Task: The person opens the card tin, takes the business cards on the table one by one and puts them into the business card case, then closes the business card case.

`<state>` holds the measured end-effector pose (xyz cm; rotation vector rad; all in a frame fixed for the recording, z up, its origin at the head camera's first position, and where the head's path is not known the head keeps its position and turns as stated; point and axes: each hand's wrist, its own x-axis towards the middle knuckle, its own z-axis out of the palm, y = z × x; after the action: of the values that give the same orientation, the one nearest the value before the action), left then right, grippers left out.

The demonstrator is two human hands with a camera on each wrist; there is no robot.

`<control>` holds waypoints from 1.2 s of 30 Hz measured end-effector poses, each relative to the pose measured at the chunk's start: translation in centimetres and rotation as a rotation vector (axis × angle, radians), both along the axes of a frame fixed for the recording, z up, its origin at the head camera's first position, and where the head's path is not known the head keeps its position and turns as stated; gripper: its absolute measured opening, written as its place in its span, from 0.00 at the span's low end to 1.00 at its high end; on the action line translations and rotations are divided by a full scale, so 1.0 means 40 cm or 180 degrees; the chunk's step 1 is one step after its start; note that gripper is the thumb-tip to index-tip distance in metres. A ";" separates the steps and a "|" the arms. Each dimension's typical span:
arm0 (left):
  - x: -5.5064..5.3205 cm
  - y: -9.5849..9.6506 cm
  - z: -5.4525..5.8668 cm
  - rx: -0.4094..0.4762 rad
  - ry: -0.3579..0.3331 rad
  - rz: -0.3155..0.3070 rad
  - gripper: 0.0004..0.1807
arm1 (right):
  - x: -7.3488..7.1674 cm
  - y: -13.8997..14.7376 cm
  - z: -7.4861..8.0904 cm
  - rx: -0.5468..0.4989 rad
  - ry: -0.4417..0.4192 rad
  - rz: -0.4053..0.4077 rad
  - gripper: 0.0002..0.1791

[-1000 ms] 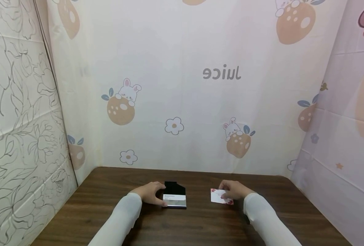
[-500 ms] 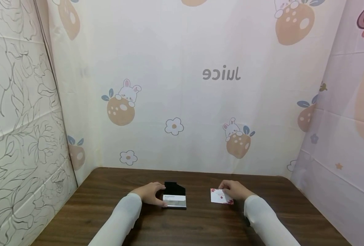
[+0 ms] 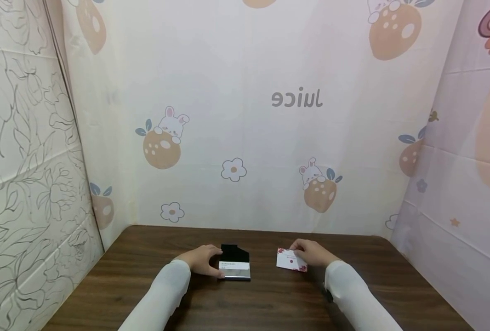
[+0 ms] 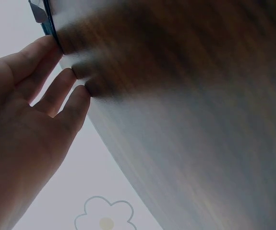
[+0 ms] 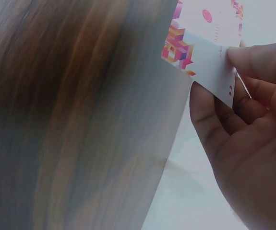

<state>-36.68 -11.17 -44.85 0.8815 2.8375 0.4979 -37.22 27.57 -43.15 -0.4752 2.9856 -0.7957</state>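
On the brown table lies an opened business card case (image 3: pixel 236 276), its black lid (image 3: pixel 234 253) folded back to the far side and a white card (image 3: pixel 233 265) showing inside. My left hand (image 3: pixel 199 260) holds the case at its left side, thumb at the near corner and index finger by the lid; in the left wrist view, only a dark edge of the case (image 4: pixel 50 23) shows at the fingers. To the right, my right hand (image 3: pixel 314 253) pinches a white business card (image 3: pixel 288 260) with red-pink corner patterns. The right wrist view shows the thumb on the card's printed face (image 5: pixel 205 48).
The wooden table (image 3: pixel 261 303) ends at a pale patterned cloth backdrop (image 3: pixel 245 197), with more cloth on both sides. A gap of table lies between the case and the held card.
My right hand has moved slightly left and away from me with the card. Its thumb has shifted off the card's middle toward the edge. The left hand and case stay put.
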 end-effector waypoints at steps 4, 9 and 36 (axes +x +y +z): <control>-0.001 -0.001 -0.001 0.0006 0.0004 -0.0012 0.41 | -0.003 -0.033 0.009 -0.0080 0.0012 0.0039 0.05; 0.000 -0.001 0.000 -0.0007 0.0005 -0.0021 0.41 | -0.008 -0.084 0.020 -0.0198 0.0025 0.0079 0.05; -0.013 0.004 -0.003 -0.0099 -0.0029 0.0091 0.42 | -0.030 -0.348 -0.009 -0.0465 0.0102 0.0721 0.04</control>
<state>-37.18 -10.99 -44.95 0.8322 2.8452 0.4587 -38.41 13.63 -43.50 -0.8211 2.8426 -0.9942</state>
